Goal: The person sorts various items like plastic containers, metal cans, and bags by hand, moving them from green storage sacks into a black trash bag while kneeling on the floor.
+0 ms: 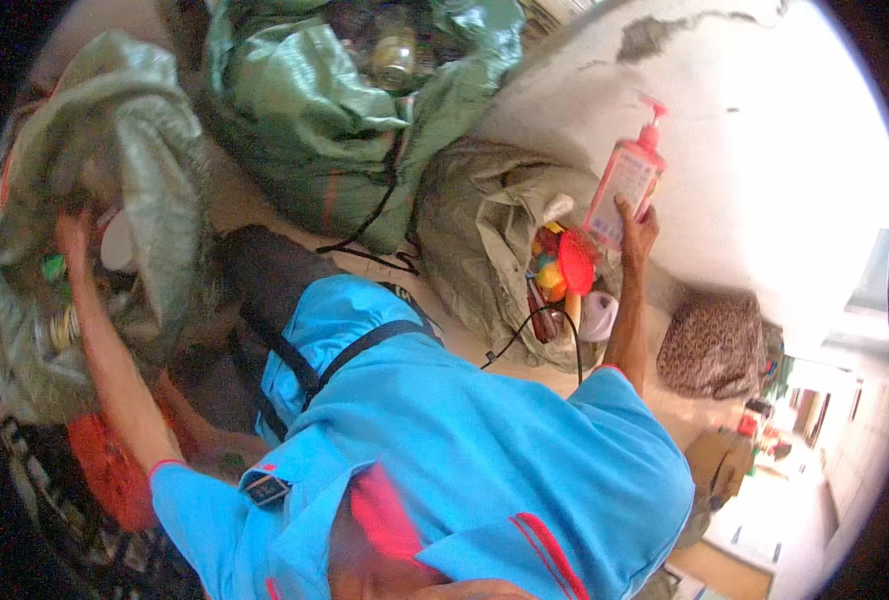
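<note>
My right hand (637, 226) is raised at the right, gripping the lower part of a pink pump bottle (622, 187) with a printed label. Below and left of it stands an open grey-brown woven sack (463, 217) holding a red plastic item (576, 262), a brown bottle (543, 319) and a whitish plastic container (599, 316). My left hand (75, 229) reaches into an open grey-green woven sack (163, 172) at the far left, near a white round item (118, 241) and a jar (64, 326). Its fingertips are blurred and partly hidden.
A large green woven sack (294, 157) with glass jars (394, 56) stands ahead. A black cord (373, 217) hangs from it to the floor. At the right are a patterned brown bundle (711, 343) and a pale wall (722, 165). Something red-orange (111, 469) lies at lower left.
</note>
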Action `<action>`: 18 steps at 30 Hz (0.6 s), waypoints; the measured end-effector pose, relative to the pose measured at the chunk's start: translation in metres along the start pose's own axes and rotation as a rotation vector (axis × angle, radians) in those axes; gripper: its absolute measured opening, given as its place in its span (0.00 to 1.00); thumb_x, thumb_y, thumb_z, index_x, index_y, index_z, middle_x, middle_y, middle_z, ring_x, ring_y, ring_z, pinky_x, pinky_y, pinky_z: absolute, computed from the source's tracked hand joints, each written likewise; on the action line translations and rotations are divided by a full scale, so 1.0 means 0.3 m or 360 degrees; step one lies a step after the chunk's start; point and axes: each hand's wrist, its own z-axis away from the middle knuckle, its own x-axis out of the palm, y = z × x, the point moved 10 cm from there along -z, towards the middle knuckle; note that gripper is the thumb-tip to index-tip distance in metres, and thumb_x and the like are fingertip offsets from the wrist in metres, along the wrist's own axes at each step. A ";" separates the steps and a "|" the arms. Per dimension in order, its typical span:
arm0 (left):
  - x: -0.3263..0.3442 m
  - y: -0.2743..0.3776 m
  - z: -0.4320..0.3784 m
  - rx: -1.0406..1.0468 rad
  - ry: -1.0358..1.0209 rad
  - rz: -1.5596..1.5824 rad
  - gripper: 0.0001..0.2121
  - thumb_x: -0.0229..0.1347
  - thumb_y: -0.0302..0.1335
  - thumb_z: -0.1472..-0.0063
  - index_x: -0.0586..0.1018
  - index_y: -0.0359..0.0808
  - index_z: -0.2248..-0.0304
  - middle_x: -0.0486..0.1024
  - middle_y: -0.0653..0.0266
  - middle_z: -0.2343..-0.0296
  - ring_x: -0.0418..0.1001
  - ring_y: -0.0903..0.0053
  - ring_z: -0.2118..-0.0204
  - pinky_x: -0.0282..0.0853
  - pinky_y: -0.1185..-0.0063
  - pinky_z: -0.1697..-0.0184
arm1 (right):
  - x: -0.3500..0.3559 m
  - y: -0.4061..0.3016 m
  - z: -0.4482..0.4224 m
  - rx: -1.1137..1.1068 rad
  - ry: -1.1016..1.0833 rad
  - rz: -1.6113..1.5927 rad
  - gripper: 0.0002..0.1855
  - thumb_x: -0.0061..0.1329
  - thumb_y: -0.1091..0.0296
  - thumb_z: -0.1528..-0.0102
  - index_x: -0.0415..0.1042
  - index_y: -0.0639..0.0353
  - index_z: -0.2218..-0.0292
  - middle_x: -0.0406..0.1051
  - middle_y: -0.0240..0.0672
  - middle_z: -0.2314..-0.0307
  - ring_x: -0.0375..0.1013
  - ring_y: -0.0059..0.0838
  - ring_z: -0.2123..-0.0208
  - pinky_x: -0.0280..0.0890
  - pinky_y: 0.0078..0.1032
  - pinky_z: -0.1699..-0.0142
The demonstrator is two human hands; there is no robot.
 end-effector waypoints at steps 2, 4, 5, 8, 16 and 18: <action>0.026 -0.020 -0.001 0.0189 0.0125 -0.0373 0.28 0.58 0.40 0.49 0.69 0.27 0.54 0.72 0.41 0.62 0.71 0.55 0.60 0.68 0.66 0.61 | -0.011 0.055 0.129 0.0026 0.0202 -0.0066 0.29 0.60 0.55 0.56 0.69 0.72 0.60 0.73 0.44 0.67 0.71 0.30 0.67 0.66 0.25 0.61; 0.085 0.282 -0.049 0.0510 0.0076 -0.0491 0.27 0.58 0.37 0.49 0.69 0.29 0.52 0.72 0.44 0.61 0.71 0.56 0.59 0.68 0.64 0.60 | -0.129 0.336 0.263 0.0046 0.0426 0.0243 0.31 0.59 0.55 0.57 0.69 0.73 0.60 0.72 0.47 0.67 0.72 0.34 0.66 0.66 0.27 0.60; 0.072 0.455 -0.058 0.0681 0.0059 -0.0570 0.27 0.58 0.36 0.48 0.69 0.31 0.52 0.72 0.45 0.60 0.71 0.56 0.59 0.67 0.62 0.59 | -0.189 0.462 0.371 0.0235 0.0478 0.0511 0.33 0.59 0.53 0.57 0.68 0.74 0.59 0.72 0.49 0.67 0.71 0.37 0.65 0.65 0.29 0.58; 0.043 0.508 -0.008 0.0869 0.0036 -0.0814 0.26 0.57 0.34 0.48 0.68 0.33 0.50 0.72 0.47 0.60 0.70 0.56 0.57 0.67 0.59 0.58 | -0.067 0.506 0.512 0.0704 0.0207 0.0936 0.41 0.59 0.46 0.60 0.65 0.75 0.57 0.70 0.55 0.64 0.69 0.46 0.60 0.62 0.35 0.54; 0.111 0.424 0.118 -0.0680 -0.0625 0.1870 0.17 0.55 0.35 0.45 0.75 0.37 0.56 0.75 0.57 0.65 0.73 0.68 0.63 0.69 0.71 0.60 | -0.183 0.399 0.513 0.0186 0.0313 0.0704 0.39 0.59 0.45 0.60 0.65 0.73 0.59 0.69 0.52 0.68 0.69 0.47 0.64 0.62 0.38 0.57; -0.082 0.358 0.138 0.0002 -0.0275 0.0925 0.18 0.53 0.35 0.43 0.75 0.33 0.57 0.75 0.60 0.65 0.72 0.71 0.63 0.69 0.73 0.60 | -0.198 0.441 0.498 0.0585 0.0148 0.0892 0.38 0.59 0.45 0.59 0.63 0.70 0.59 0.67 0.52 0.67 0.67 0.48 0.62 0.61 0.40 0.57</action>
